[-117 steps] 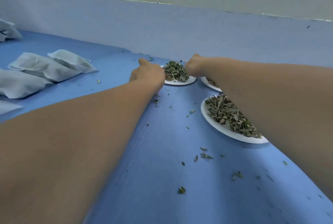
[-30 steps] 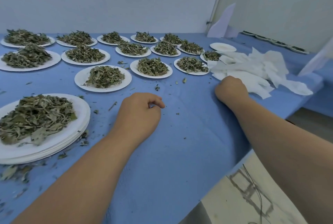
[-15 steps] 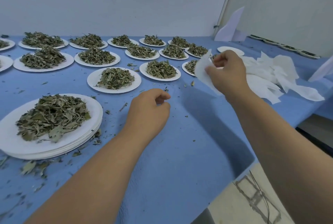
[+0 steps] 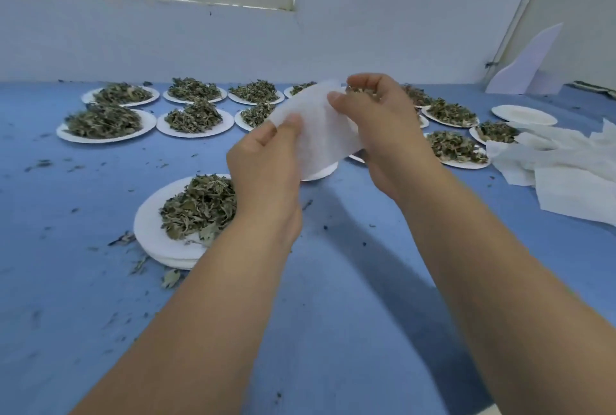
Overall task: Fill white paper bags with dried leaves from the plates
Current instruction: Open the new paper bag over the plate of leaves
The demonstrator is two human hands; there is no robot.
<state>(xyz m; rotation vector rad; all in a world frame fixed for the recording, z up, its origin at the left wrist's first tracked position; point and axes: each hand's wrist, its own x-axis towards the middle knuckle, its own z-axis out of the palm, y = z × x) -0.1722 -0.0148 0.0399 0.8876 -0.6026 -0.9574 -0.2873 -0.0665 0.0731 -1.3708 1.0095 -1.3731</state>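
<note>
Over the blue table (image 4: 333,331), just right of the nearest plate (image 4: 150,223) of dried leaves (image 4: 200,204), the left hand (image 4: 266,164) pinches a white paper bag (image 4: 320,131) by its lower edge and the right hand (image 4: 383,134) by its upper edge (bag held aloft between them), with more plates (image 4: 148,122) beyond.

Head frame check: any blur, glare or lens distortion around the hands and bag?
Head view: soft, even light, no glare; forearms cast soft shadows on the blue table. Wide-angle stretch swells the forearms near the bottom edge. The white paper bag in the left hand and right hand looks washed out; leaf crumbs at left smear.
</note>
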